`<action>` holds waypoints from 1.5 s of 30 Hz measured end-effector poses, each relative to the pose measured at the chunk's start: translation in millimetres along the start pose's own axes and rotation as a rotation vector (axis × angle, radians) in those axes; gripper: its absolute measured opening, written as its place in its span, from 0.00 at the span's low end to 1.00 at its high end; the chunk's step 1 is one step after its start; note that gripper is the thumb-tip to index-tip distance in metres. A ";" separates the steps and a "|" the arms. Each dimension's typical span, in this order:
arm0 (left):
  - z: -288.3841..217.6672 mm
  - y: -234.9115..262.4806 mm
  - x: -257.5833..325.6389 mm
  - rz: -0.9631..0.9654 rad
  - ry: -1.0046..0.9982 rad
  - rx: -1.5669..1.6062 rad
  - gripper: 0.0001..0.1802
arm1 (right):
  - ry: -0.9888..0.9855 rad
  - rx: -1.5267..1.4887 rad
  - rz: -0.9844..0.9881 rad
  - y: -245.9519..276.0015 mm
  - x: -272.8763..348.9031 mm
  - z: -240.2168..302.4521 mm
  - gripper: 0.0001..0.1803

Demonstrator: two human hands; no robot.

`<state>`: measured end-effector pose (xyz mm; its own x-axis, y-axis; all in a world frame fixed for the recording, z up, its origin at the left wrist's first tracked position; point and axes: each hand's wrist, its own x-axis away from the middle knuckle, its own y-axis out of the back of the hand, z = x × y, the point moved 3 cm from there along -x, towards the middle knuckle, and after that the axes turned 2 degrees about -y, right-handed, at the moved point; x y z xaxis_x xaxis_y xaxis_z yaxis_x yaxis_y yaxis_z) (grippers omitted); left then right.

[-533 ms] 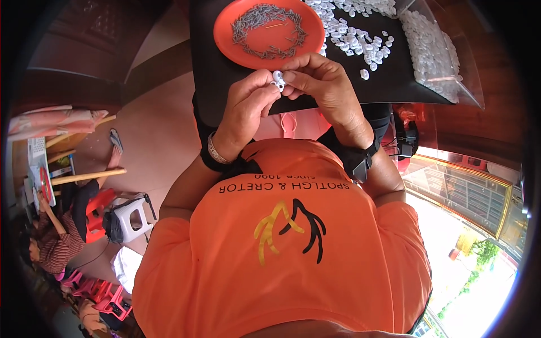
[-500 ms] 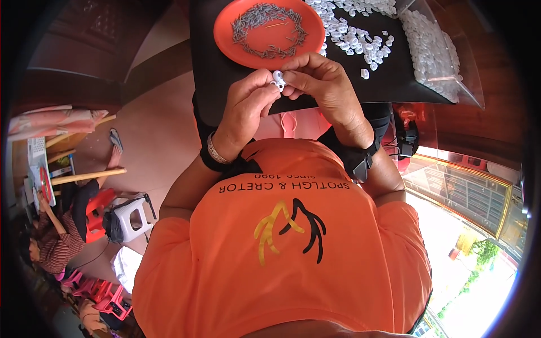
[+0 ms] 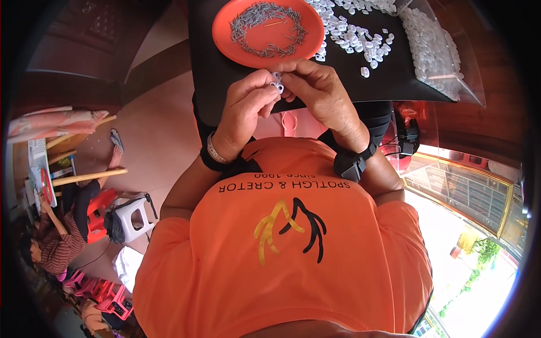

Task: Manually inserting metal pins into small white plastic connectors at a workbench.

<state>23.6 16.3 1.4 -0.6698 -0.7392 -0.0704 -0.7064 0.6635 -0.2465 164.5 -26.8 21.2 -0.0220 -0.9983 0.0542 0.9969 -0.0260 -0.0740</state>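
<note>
Filling the lower frame, an orange shirt (image 3: 282, 242) is sitting up against a black table (image 3: 211, 84), and both arms are reaching over its near edge. A clear box (image 3: 471, 93) is standing at the table's right end, holding lots of white bits. An orange plate (image 3: 262, 37) is lying ahead of the hands, just beyond the fingers.

Left hand (image 3: 245, 104) is pinching, thumb and finger clamped on the white part. Right hand (image 3: 327, 98) is bringing thumb and index in at the part's upper end; can't tell if they're clamping on it or on something hidden. Loose bits (image 3: 363, 44) are lying right of the plate, grey pins (image 3: 248, 25) are ringing the plate's middle, and one thin yellowish stick (image 3: 275, 23) is lying among them.

Smallest, the white part (image 3: 278, 87) is sitting between both sets of fingertips, near the plate's closest rim, lower end showing what look like round openings. Doing this well, I'd judge: left should be staying firm, clear of the openings; right should be pressing straight, not sideways. Working further in over the table would be safer, since a slip here could be dropping it off the edge.
</note>
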 end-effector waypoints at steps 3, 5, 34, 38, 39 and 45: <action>0.2 2.8 0.0 -0.011 -0.007 0.014 0.11 | -0.018 -0.023 0.008 4.4 -0.1 -0.5 0.08; -0.1 2.8 -0.7 -0.011 -0.016 0.008 0.11 | -0.049 -0.059 0.002 6.2 -1.1 -0.2 0.07; 1.5 4.3 0.5 -0.091 0.017 -0.133 0.08 | -0.016 -0.111 -0.094 10.0 -3.4 2.6 0.08; 1.7 3.3 0.4 -0.104 0.023 -0.123 0.09 | 0.015 -0.097 -0.088 10.1 -2.4 1.0 0.08; 2.3 4.0 0.6 -0.097 0.028 -0.135 0.09 | 0.021 -0.083 -0.092 10.4 -2.2 -0.1 0.08; 3.6 3.5 0.6 -0.094 -0.002 -0.181 0.10 | 0.029 -0.062 -0.109 9.2 -0.9 -2.1 0.08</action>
<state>21.6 17.7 -3.0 -0.5987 -0.7989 -0.0573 -0.7954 0.6015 -0.0747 173.5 -26.3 18.4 -0.1334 -0.9904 0.0366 0.9819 -0.1371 -0.1308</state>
